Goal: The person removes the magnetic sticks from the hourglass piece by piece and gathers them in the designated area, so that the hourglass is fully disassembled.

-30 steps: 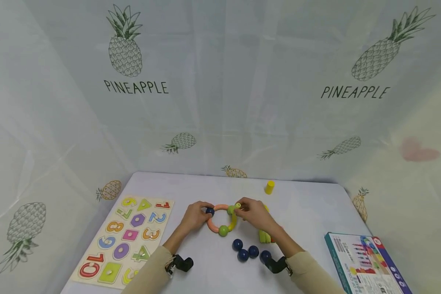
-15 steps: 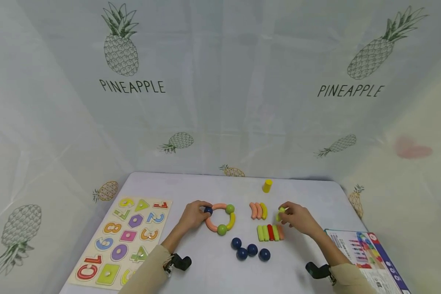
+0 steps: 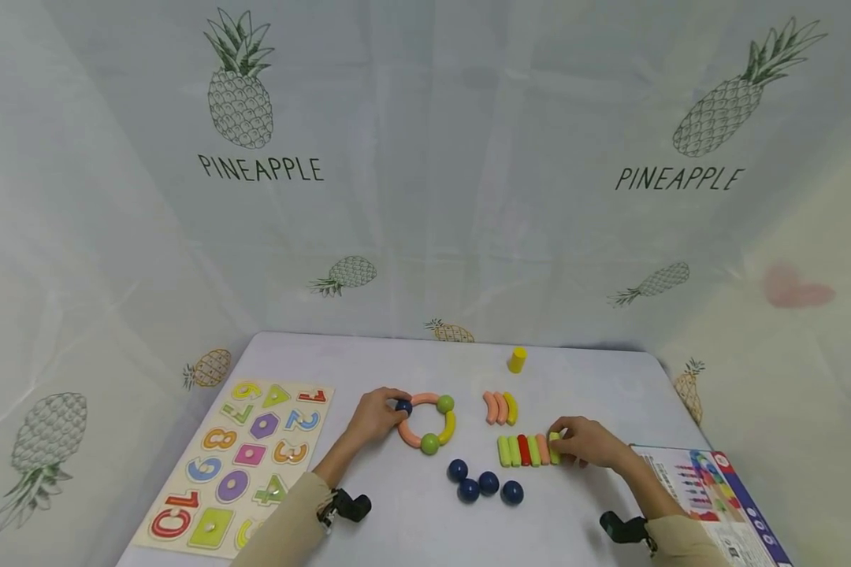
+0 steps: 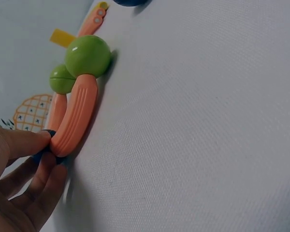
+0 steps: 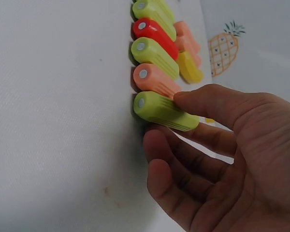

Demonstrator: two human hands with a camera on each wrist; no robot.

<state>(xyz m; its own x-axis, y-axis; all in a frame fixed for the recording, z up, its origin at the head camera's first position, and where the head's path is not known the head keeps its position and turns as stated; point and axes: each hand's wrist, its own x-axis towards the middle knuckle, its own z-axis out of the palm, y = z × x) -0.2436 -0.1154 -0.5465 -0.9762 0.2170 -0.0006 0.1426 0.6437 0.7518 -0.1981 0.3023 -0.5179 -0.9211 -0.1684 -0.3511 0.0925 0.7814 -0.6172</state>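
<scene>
My left hand (image 3: 376, 417) pinches a dark blue ball (image 3: 403, 407) at the left of a ring. Salmon curved rods (image 4: 78, 116), a yellow curved rod (image 3: 447, 428) and two green balls (image 4: 88, 55) make up the rest of that ring, lying on the table. At the right end of a row of straight rods, a light green rod (image 5: 162, 111) is between the thumb and fingers of my right hand (image 3: 590, 442). Right beside it lies a salmon rod (image 5: 154, 79), followed by more green rods and a red rod (image 5: 154, 38). Grey discs show on the rods' ends.
Several dark blue balls (image 3: 469, 491) sit in front of the rods. Three curved rods (image 3: 501, 408) lie behind the row, and a yellow cylinder (image 3: 517, 360) stands farther back. A number puzzle board (image 3: 248, 454) occupies the left, a printed box (image 3: 716, 504) the right.
My right hand has left the ring with the light green rod, moved right, then come down to the end of the straight-rod row. My left hand has stayed at the blue ball.
</scene>
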